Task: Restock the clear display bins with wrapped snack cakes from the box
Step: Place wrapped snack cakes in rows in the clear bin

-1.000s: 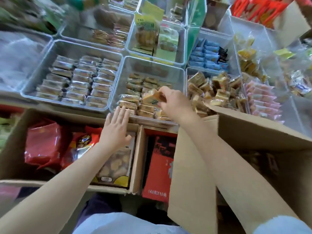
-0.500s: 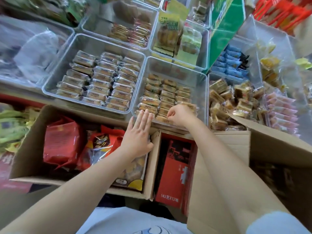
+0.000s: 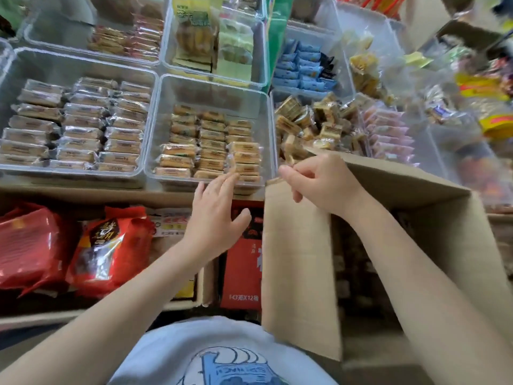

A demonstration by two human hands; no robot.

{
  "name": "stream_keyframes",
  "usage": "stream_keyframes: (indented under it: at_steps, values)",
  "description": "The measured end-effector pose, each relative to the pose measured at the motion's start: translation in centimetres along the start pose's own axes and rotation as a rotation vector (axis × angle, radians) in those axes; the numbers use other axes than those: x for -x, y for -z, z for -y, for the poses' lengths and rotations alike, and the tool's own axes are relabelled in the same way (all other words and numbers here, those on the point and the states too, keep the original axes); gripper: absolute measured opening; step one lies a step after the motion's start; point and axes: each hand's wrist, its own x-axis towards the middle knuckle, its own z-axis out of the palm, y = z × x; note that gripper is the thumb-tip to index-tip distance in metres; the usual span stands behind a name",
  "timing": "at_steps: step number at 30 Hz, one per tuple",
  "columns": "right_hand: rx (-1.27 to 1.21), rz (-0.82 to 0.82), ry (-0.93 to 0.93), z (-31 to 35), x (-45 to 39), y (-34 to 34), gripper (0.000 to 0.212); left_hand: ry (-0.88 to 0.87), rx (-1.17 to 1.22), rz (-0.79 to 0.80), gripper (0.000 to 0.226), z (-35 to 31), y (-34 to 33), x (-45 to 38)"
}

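A clear display bin (image 3: 211, 87) in the middle holds rows of wrapped snack cakes (image 3: 211, 145), filling its near half. My left hand (image 3: 216, 215) hovers flat with straight fingers just in front of the bin's front rim, fingertips near the front-right cakes. My right hand (image 3: 319, 182) is over the far left corner of the big cardboard box (image 3: 299, 273) at the right. Its fingers are loosely curled and I see nothing in them. The box's inside is dark and its contents are hard to make out.
A second clear bin (image 3: 11, 59) at the left holds silver-wrapped cakes. Bins of square cakes (image 3: 313, 120) and blue packets (image 3: 302, 68) sit to the right. Below the bins, an open carton holds red bags (image 3: 36, 245), and a red box (image 3: 241, 268) stands beside it.
My right hand set the cake it held into the middle bin, then drew back right, empty, over the box corner. My left hand shifted right along the bin's front rim.
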Motion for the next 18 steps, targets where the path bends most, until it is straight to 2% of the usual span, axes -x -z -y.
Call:
stream_keyframes:
  at_steps: [1, 3, 6, 8, 12, 16, 18]
  values:
    - [-0.037, -0.048, -0.019, -1.4, 2.2, 1.2, 0.051, -0.100, 0.134, -0.032, 0.064, -3.2, -0.5, 1.1]
    - [-0.076, -0.141, -0.106, -4.8, 5.7, 2.6, 0.054, -0.306, 0.289, 0.021, 0.054, -8.6, -1.8, 3.1]
    - [-0.104, -0.147, -0.295, -10.5, 8.2, 3.1, 0.054, -0.509, 0.199, 0.172, 0.045, -13.2, -5.0, 4.0]
    - [0.014, -0.013, -0.400, -14.5, 8.4, 2.3, 0.050, -0.547, 0.024, 0.188, 0.040, -14.1, -7.4, 3.5]
    - [0.418, 0.408, -0.467, -23.1, 7.9, -2.9, 0.019, -0.501, -0.129, 0.175, 0.034, -13.8, -9.6, 2.7]
    - [0.610, 0.691, -0.341, -28.0, 8.6, -7.8, 0.031, -0.488, -0.197, 0.126, 0.037, -13.8, -9.6, 3.2]
    - [0.726, 0.780, -0.275, -29.1, 8.8, -9.5, 0.038, -0.452, -0.211, 0.123, 0.039, -13.6, -9.7, 3.6]
